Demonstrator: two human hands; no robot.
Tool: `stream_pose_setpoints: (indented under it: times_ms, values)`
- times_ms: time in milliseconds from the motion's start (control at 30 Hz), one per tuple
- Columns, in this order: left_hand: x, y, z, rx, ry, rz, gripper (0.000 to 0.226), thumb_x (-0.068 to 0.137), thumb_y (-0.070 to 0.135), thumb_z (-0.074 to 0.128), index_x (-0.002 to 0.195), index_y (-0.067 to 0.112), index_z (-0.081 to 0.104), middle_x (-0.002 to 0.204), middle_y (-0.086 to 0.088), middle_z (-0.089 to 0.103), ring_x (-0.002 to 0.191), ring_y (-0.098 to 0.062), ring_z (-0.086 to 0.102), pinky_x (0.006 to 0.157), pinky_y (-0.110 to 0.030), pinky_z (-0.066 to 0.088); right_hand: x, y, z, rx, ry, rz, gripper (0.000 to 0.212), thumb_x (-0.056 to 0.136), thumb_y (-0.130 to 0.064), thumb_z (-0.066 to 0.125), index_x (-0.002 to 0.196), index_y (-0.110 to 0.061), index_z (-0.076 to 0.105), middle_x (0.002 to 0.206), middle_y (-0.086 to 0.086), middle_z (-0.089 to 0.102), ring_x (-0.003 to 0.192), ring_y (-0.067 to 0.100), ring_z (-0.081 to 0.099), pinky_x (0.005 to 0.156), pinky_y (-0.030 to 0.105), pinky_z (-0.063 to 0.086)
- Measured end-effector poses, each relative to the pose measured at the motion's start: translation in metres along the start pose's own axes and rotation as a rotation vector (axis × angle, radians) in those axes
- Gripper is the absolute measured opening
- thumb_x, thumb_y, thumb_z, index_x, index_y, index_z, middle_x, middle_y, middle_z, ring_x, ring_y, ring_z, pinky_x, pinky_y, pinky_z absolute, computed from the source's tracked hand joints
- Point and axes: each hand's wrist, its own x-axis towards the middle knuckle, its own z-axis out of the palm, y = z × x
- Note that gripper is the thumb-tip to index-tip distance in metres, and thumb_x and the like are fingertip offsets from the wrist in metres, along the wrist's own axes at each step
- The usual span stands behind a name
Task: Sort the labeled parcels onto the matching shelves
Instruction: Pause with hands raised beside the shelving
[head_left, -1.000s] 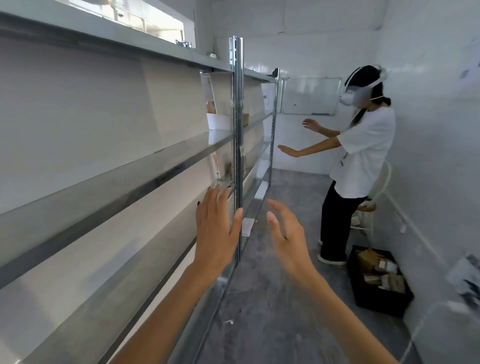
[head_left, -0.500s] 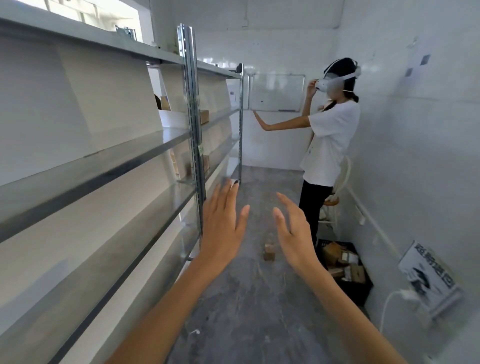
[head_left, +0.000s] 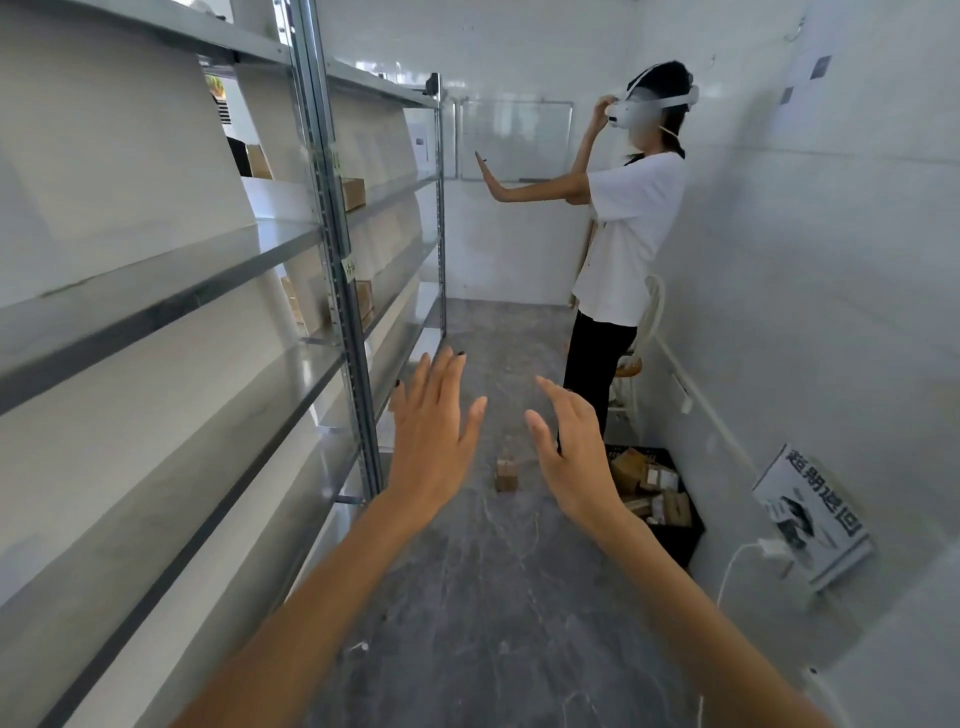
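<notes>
Grey metal shelves (head_left: 156, 293) ran along the left wall, with an upright post (head_left: 337, 249) near the middle of the view. Both of the wearer's arms reached forward into the aisle. The left hand (head_left: 434, 441) was held flat with fingers spread wide and straight, close to the post but touching nothing. The right hand (head_left: 574, 457) hung beside it with fingers loosely bent and apart — it, too, held nothing.

Between the two hands, further off on the grey stone floor (head_left: 493, 623), stood one small brown parcel (head_left: 506, 473) by itself. More parcels (head_left: 628, 465) lay heaped in a black crate (head_left: 675, 540) on the floor against the right wall. Two others sat on the far section of the shelves: a box (head_left: 353, 193) on an upper level and a second one (head_left: 363, 301) on the level below; their labels were too small to read.

Beyond the crate stood another person (head_left: 634, 234) in a white shirt and dark trousers, wearing a white headset (head_left: 652, 104) — one hand up at it, the other arm stretched toward a whiteboard (head_left: 514, 140) on the back wall. A printed sign (head_left: 810, 514) leaned against the right wall, a white cable (head_left: 737, 561) beside it.
</notes>
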Motion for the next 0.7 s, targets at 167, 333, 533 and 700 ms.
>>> stream_pose_setpoints:
  times_ms: [167, 333, 533, 700]
  values:
    - [0.027, -0.018, 0.014, -0.001, -0.013, 0.022, 0.057, 0.096, 0.047, 0.026, 0.147, 0.023, 0.019, 0.157, 0.001, 0.019, 0.147, -0.018, 0.008, 0.119, -0.049, 0.011, 0.028, 0.006, 0.015, -0.086, -0.006, -0.033, 0.050, 0.098, -0.038, 0.041, 0.143, -0.016, 0.036, 0.141, 0.004, 0.043, 0.136, 0.020, 0.031, 0.114, 0.038, 0.026]
    - [0.062, -0.040, 0.024, -0.002, -0.011, 0.044, 0.057, 0.097, 0.047, 0.025, 0.148, 0.023, 0.016, 0.158, 0.001, 0.017, 0.147, -0.017, 0.005, 0.119, -0.050, 0.009, 0.066, 0.011, 0.030, -0.130, 0.005, -0.040, 0.052, 0.098, -0.039, 0.040, 0.144, -0.014, 0.034, 0.142, 0.006, 0.043, 0.138, 0.023, 0.030, 0.114, 0.043, 0.027]
    - [0.091, -0.068, 0.042, 0.018, -0.045, 0.049, 0.059, 0.097, 0.049, 0.024, 0.148, 0.024, 0.013, 0.159, 0.003, 0.013, 0.147, -0.017, 0.001, 0.119, -0.049, 0.005, 0.097, 0.022, 0.050, -0.161, 0.022, -0.002, 0.056, 0.097, -0.042, 0.035, 0.146, -0.016, 0.029, 0.149, 0.004, 0.036, 0.143, 0.022, 0.021, 0.117, 0.043, 0.022]
    - [0.110, -0.074, 0.062, 0.009, -0.063, 0.047, 0.060, 0.095, 0.051, 0.022, 0.148, 0.023, 0.015, 0.159, 0.001, 0.015, 0.147, -0.019, 0.003, 0.119, -0.050, 0.007, 0.111, 0.041, 0.056, -0.160, 0.024, 0.044, 0.056, 0.098, -0.041, 0.036, 0.147, -0.017, 0.027, 0.151, 0.002, 0.033, 0.143, 0.021, 0.020, 0.119, 0.041, 0.019]
